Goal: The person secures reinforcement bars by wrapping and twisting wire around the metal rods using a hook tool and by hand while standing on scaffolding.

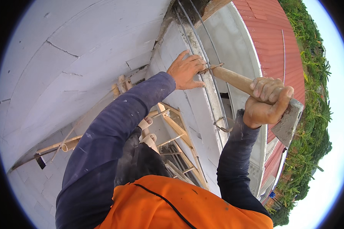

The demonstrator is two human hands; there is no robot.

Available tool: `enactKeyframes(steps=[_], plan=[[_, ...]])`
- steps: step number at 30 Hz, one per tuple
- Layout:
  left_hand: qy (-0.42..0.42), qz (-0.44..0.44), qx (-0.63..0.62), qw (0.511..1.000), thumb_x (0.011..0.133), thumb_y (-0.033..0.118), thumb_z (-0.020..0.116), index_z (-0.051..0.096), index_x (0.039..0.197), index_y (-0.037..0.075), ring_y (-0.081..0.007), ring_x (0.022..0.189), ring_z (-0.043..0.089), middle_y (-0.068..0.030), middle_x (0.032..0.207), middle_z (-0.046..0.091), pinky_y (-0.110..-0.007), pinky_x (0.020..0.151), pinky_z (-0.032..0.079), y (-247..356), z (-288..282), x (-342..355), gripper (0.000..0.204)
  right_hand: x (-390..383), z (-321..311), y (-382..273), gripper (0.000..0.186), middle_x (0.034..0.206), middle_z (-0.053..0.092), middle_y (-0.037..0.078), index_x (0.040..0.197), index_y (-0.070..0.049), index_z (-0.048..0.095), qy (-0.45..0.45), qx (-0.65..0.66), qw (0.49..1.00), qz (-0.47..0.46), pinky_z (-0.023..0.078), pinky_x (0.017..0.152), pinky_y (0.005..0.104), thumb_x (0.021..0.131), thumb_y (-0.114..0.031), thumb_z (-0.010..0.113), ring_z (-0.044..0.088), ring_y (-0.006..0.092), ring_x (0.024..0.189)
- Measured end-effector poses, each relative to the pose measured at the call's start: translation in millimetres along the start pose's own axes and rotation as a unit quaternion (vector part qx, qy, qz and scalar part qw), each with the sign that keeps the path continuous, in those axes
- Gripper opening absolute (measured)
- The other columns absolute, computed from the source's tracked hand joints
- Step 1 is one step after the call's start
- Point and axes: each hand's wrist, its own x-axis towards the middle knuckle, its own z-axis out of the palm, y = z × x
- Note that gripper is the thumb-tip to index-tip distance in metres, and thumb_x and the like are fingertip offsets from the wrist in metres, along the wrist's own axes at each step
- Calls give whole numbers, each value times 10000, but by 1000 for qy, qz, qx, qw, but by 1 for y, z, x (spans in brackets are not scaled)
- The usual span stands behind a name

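My right hand (265, 97) is closed round the wooden handle of a hatchet (239, 81), close up by its grey-stained metal head. The head points down to the right, and the handle's free end reaches up to the left, over the steel bars. My left hand (187, 70) is spread at the top of a block wall, thumb apart from the fingers. Its fingertips touch a rusty bent steel tie (212, 68) lying across the long steel reinforcing bars (208, 57). Lower along the bars hangs another bent tie (223, 126).
A grey block wall (95, 45) rises on the left. Below me stand timber framing (179, 129) and bamboo poles (70, 145). A red corrugated roof (273, 42) slopes beyond the wall on the right, with green plants (313, 91) past it.
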Motion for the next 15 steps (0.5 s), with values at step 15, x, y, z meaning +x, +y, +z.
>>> enactKeyframes(steps=[15], plan=[[7,0,-9,1000,887,622,703,673,1287,81,-268,1459,427,-114,1415,598,-544,1284,180,0,0,-1,674,1,2,7,456,532,367,2,637,-131,386,-22,-19,999,19,435,484,337,1058,-220,536,381,131,442]])
